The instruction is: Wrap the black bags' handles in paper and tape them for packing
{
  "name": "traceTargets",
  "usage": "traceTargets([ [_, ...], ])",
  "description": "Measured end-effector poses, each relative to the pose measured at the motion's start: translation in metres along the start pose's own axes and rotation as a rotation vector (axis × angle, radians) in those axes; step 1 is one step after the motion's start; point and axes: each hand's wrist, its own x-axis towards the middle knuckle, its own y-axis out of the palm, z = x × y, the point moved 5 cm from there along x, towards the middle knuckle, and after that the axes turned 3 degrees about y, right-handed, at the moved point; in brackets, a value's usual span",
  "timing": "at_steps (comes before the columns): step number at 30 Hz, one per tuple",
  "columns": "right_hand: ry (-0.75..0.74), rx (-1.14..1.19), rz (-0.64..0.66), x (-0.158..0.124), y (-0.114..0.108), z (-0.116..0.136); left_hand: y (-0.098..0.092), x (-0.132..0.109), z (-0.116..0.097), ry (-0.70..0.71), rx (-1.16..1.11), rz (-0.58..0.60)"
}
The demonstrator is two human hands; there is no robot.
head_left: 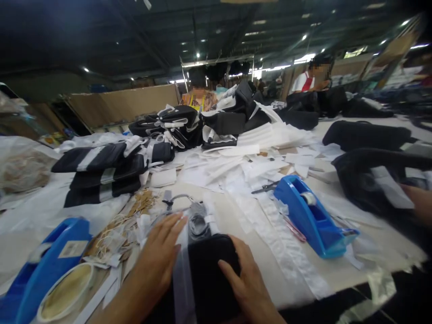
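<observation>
A black fabric case [216,279] lies in front of me, with a pale translucent band [184,274] running lengthwise over its left part. My left hand [160,249] rests along that band, fingers stretched out and close together. Around the right edge of the case curls my right hand [248,276], its thumb on top and its other fingers at the side. Just beyond the case, a grey coiled strap or cord [199,223] lies in clear plastic. What is under both palms is hidden.
Blue tape dispensers stand at right [313,220] and left [50,270], the left one beside a round tub [67,290]. Banded black cases [101,175] are stacked at left. Black scissors [265,187] and white scraps [219,168] lie ahead. Another person's hand [418,202] is at far right.
</observation>
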Motion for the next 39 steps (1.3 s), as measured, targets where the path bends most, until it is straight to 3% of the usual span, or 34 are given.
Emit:
traceTargets([
  [4, -0.133, -0.065, -0.032, -0.009, 0.000, -0.008, 0.044, 0.053, -0.020, 0.231, -0.237, 0.200],
  [8, -0.170, -0.111, -0.072, -0.022, -0.002, -0.009, 0.068, 0.080, -0.010, 0.199, -0.337, 0.256],
  [14, -0.069, -0.003, -0.128, -0.025, -0.005, -0.005, 0.069, 0.093, -0.014, 0.301, -0.438, 0.321],
  [19, -0.057, 0.038, 0.051, -0.003, -0.001, -0.022, 0.071, 0.094, -0.028, 0.384, -0.344, 0.501],
  [25, -0.038, 0.067, 0.150, 0.009, 0.003, -0.027, 0.074, 0.106, -0.035, 0.455, -0.269, 0.573],
  [32, -0.025, 0.086, 0.112, -0.001, 0.005, -0.030, 0.088, 0.114, -0.034, 0.500, -0.206, 0.696],
  [35, -0.050, 0.146, 0.117, -0.008, 0.010, -0.037, 0.090, 0.114, -0.033, 0.476, -0.224, 0.691],
  [39, 0.059, 0.291, 0.056, -0.015, 0.013, -0.042, 0.094, 0.114, -0.033, 0.453, -0.268, 0.676],
])
